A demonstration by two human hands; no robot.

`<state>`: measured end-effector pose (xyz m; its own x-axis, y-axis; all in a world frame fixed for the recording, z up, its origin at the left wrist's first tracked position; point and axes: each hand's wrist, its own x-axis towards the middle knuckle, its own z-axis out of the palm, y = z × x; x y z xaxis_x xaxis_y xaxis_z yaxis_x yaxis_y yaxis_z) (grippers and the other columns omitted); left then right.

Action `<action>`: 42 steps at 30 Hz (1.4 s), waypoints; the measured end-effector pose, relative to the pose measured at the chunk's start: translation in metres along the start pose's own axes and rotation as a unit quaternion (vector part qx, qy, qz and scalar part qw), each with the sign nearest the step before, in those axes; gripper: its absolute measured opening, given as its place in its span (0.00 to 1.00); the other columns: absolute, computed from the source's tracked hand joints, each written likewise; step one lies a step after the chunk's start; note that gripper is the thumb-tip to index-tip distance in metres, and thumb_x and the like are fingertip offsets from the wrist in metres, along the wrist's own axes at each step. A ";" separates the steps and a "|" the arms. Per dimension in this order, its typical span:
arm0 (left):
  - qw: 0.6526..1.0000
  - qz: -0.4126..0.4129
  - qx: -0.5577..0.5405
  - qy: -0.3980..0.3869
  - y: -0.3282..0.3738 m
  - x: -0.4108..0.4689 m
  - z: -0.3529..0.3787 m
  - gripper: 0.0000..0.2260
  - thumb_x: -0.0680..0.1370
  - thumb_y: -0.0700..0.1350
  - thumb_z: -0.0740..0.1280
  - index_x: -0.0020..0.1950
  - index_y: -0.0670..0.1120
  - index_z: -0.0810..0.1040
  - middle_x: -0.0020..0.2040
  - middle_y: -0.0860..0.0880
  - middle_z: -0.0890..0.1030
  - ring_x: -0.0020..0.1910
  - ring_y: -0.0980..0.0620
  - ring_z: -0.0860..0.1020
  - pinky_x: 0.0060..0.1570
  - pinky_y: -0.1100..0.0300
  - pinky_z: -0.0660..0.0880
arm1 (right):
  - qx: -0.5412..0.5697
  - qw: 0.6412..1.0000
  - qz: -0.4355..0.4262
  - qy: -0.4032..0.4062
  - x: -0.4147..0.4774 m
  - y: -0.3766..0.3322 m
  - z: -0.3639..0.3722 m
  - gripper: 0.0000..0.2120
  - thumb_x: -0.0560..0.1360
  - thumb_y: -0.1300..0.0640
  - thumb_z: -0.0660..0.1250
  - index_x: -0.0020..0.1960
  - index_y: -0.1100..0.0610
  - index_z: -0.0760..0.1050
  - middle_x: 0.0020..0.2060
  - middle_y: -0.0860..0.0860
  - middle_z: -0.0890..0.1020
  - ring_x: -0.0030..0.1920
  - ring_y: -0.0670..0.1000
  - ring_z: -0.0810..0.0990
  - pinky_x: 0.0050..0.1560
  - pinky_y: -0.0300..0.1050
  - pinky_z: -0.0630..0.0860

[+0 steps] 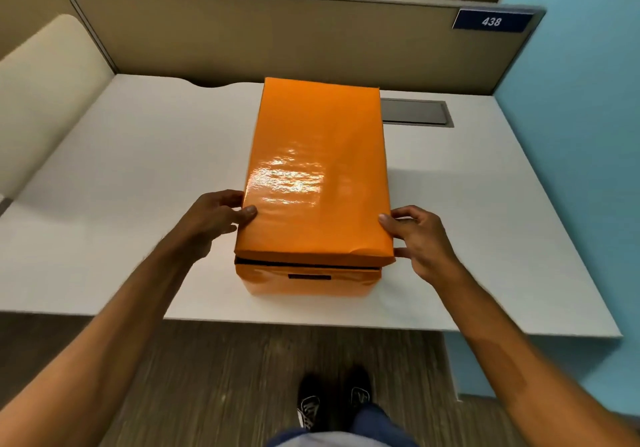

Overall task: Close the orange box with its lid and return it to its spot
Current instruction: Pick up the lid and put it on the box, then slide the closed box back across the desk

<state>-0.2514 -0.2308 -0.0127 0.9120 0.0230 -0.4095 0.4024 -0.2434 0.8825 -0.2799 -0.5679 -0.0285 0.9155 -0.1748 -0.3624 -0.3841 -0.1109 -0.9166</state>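
A white desk (138, 176) stood against beige partitions beside a blue wall. On it sat the orange box (308, 282), long axis running away from the person. The left hand (211, 221) and right hand (420, 239) gripped the lid (317, 169) by its near corners.

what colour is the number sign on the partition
Dark blue with white digits, 438, clearest in the head view.
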 end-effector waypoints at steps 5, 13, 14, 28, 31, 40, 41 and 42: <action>1.000 -0.017 -0.013 0.000 -0.010 -0.001 0.003 0.16 0.77 0.43 0.69 0.65 0.46 0.77 0.54 0.51 0.82 0.52 0.51 0.81 0.42 0.58 0.76 | -0.006 1.000 0.021 0.013 -0.002 0.002 0.004 0.18 0.73 0.52 0.74 0.60 0.57 0.77 0.54 0.55 0.82 0.49 0.57 0.82 0.38 0.49 0.81; 0.999 -0.045 -0.001 -0.009 -0.020 -0.003 0.000 0.17 0.78 0.47 0.68 0.66 0.46 0.77 0.52 0.53 0.82 0.51 0.51 0.81 0.43 0.57 0.77 | -0.045 0.999 0.016 0.009 -0.004 0.006 0.008 0.20 0.74 0.53 0.72 0.63 0.59 0.76 0.57 0.56 0.81 0.52 0.59 0.82 0.44 0.52 0.81; 0.999 -0.047 -0.007 -0.012 -0.020 -0.003 0.000 0.17 0.78 0.46 0.68 0.67 0.46 0.76 0.52 0.53 0.82 0.51 0.51 0.81 0.42 0.58 0.77 | -0.047 0.999 0.018 0.009 -0.005 0.006 0.008 0.20 0.74 0.53 0.72 0.63 0.59 0.76 0.58 0.57 0.81 0.52 0.59 0.82 0.44 0.52 0.81; 0.998 -0.053 -0.028 -0.014 -0.034 -0.002 0.004 0.20 0.80 0.41 0.66 0.72 0.44 0.71 0.62 0.46 0.79 0.57 0.45 0.79 0.51 0.52 0.75 | -0.080 0.996 0.041 -0.017 -0.004 0.010 0.009 0.21 0.75 0.56 0.71 0.65 0.62 0.75 0.60 0.59 0.81 0.52 0.58 0.81 0.45 0.53 0.80; 0.999 -0.038 -0.021 -0.006 -0.039 -0.004 0.006 0.21 0.79 0.42 0.66 0.72 0.44 0.71 0.61 0.46 0.79 0.58 0.45 0.79 0.52 0.52 0.75 | -0.099 0.994 0.038 -0.011 -0.003 0.011 0.011 0.21 0.75 0.56 0.72 0.65 0.62 0.75 0.60 0.59 0.81 0.53 0.59 0.82 0.48 0.56 0.81; 0.999 -0.021 -0.029 -0.010 -0.046 -0.005 0.007 0.22 0.79 0.41 0.66 0.73 0.46 0.69 0.61 0.47 0.80 0.57 0.46 0.79 0.56 0.48 0.76 | -0.081 0.995 0.057 -0.030 0.000 0.015 0.008 0.21 0.75 0.56 0.72 0.66 0.60 0.74 0.58 0.57 0.81 0.53 0.59 0.82 0.49 0.58 0.82; 0.999 -0.016 -0.036 -0.006 -0.046 -0.003 0.008 0.24 0.79 0.40 0.66 0.75 0.47 0.67 0.62 0.48 0.78 0.59 0.45 0.79 0.57 0.47 0.76 | -0.073 0.995 0.060 -0.045 0.001 0.015 0.006 0.22 0.75 0.55 0.72 0.67 0.58 0.73 0.58 0.56 0.81 0.54 0.58 0.82 0.51 0.59 0.81; 0.999 -0.009 -0.046 0.000 -0.046 -0.001 0.008 0.27 0.79 0.39 0.66 0.77 0.49 0.64 0.64 0.49 0.76 0.60 0.44 0.77 0.58 0.46 0.75 | -0.064 0.994 0.062 -0.064 0.003 0.015 0.003 0.23 0.75 0.54 0.72 0.68 0.56 0.72 0.58 0.54 0.81 0.55 0.58 0.82 0.54 0.61 0.80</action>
<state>-0.2715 -0.2278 -0.0547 0.9048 0.0267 -0.4251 0.4239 -0.1527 0.8927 -0.2822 -0.5669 -0.0443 0.8645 -0.0696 -0.4979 -0.5001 -0.2206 -0.8374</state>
